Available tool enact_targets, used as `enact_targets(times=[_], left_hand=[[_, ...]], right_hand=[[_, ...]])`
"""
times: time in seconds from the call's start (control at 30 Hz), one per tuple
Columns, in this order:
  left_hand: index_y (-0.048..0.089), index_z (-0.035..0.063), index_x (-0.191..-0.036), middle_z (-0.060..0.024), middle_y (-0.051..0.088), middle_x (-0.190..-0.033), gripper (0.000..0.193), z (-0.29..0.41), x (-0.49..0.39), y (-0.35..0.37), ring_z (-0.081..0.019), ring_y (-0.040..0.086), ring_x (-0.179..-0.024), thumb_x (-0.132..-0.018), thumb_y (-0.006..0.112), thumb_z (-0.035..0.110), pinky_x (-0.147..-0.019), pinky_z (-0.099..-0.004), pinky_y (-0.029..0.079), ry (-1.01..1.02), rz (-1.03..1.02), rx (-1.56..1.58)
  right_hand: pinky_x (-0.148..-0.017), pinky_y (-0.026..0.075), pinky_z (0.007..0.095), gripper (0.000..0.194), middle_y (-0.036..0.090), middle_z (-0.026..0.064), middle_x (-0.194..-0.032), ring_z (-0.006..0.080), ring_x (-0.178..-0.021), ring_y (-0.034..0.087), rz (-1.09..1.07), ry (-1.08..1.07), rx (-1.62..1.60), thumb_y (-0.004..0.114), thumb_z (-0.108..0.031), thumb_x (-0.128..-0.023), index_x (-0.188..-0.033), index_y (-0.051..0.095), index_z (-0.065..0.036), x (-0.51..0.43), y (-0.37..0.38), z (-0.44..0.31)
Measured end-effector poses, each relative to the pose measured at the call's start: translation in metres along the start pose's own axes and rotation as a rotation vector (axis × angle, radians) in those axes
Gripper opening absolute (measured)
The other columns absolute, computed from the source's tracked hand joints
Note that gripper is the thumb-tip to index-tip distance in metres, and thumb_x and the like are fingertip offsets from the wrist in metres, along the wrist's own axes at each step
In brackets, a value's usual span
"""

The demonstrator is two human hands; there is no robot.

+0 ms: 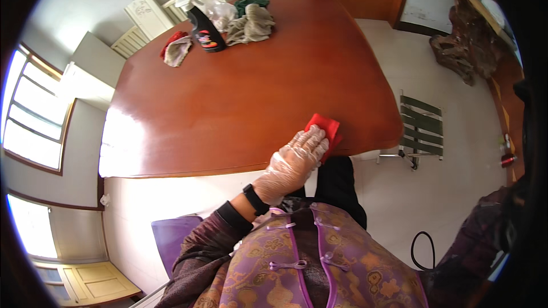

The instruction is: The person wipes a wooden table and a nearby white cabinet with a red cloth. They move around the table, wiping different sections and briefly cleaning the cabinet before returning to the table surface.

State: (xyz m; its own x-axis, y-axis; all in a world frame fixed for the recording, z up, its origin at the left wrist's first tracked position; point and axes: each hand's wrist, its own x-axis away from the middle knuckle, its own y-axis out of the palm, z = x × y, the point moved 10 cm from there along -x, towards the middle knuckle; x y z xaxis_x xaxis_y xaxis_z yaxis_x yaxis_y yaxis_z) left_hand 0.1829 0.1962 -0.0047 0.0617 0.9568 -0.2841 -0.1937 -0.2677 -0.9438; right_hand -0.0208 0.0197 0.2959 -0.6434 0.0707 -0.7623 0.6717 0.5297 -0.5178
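Observation:
My left hand (297, 164), in a clear plastic glove with a black band at the wrist, holds a folded red cloth (329, 127) flat on the glossy brown wooden table (239, 94), near its front right edge. Its fingers lie together over the cloth. My right hand is out of view; only the dark sleeve shows at the lower right. Towards the table's far left side stands a black spray bottle (206, 34) with a white trigger head. Beside it are a red and whitish cloth (177, 50), a beige cloth (251, 25), a green cloth (252, 2) and a clear plastic bag (219, 13).
A folding stool with green straps (421, 126) stands on the floor right of the table. White chairs (147, 13) line the far left side. A purple seat (173, 235) is at the lower left, a carved wooden root piece (469, 42) at the upper right.

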Motion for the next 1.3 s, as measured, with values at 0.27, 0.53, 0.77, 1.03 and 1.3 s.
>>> enact_targets(times=[0.27, 0.53, 0.77, 1.03, 1.3], left_hand=[[0.061, 0.0027, -0.142, -0.0195, 0.058, -0.15, 0.056, -0.004, 0.002, 0.012, -0.0362, 0.053, -0.143, -0.091, 0.073, 0.022, -0.119, -0.0495, 0.043, -0.03, 0.019, -0.018], [0.061, 0.0039, -0.142, -0.0182, 0.058, -0.15, 0.056, -0.003, 0.002, 0.015, -0.0359, 0.052, -0.144, -0.091, 0.074, 0.023, -0.119, -0.0506, 0.043, -0.038, 0.011, -0.032], [0.061, 0.0036, -0.142, -0.0185, 0.057, -0.151, 0.055, -0.004, 0.002, 0.016, -0.0354, 0.051, -0.144, -0.092, 0.073, 0.023, -0.119, -0.0502, 0.043, -0.055, -0.014, -0.026], [0.063, 0.0032, -0.14, -0.0183, 0.058, -0.15, 0.054, -0.003, 0.001, 0.012, -0.0359, 0.053, -0.143, -0.091, 0.075, 0.024, -0.12, -0.0495, 0.043, -0.067, 0.0, 0.002], [0.066, 0.0023, -0.135, -0.0189, 0.062, -0.144, 0.052, -0.001, -0.002, 0.002, -0.0361, 0.058, -0.137, -0.089, 0.077, 0.026, -0.116, -0.0511, 0.045, -0.042, 0.062, -0.007]], right_hand=[[-0.123, 0.037, 0.0484, 0.059, 0.053, 0.0188, -0.154, 0.0315, -0.144, 0.05, -0.337, 0.246, -0.016, 0.051, -0.037, -0.107, -0.153, 0.048, 0.0, 0.026, 0.167, 0.078], [-0.123, 0.037, 0.0484, 0.058, 0.053, 0.0183, -0.155, 0.0311, -0.145, 0.05, -0.509, 0.534, 0.002, 0.051, -0.036, -0.108, -0.154, 0.048, -0.001, 0.102, 0.327, 0.162], [-0.124, 0.036, 0.0485, 0.058, 0.052, 0.0179, -0.155, 0.0308, -0.145, 0.049, -0.525, 0.626, 0.028, 0.051, -0.036, -0.108, -0.154, 0.048, -0.001, 0.143, 0.362, 0.188], [-0.124, 0.036, 0.0486, 0.057, 0.052, 0.0174, -0.155, 0.0305, -0.146, 0.048, -0.48, 0.578, 0.015, 0.051, -0.036, -0.108, -0.154, 0.048, -0.002, 0.121, 0.324, 0.173], [-0.124, 0.036, 0.0486, 0.057, 0.052, 0.0169, -0.155, 0.0301, -0.147, 0.047, -0.32, 0.133, 0.067, 0.05, -0.036, -0.109, -0.155, 0.047, -0.003, 0.017, 0.163, 0.052]])
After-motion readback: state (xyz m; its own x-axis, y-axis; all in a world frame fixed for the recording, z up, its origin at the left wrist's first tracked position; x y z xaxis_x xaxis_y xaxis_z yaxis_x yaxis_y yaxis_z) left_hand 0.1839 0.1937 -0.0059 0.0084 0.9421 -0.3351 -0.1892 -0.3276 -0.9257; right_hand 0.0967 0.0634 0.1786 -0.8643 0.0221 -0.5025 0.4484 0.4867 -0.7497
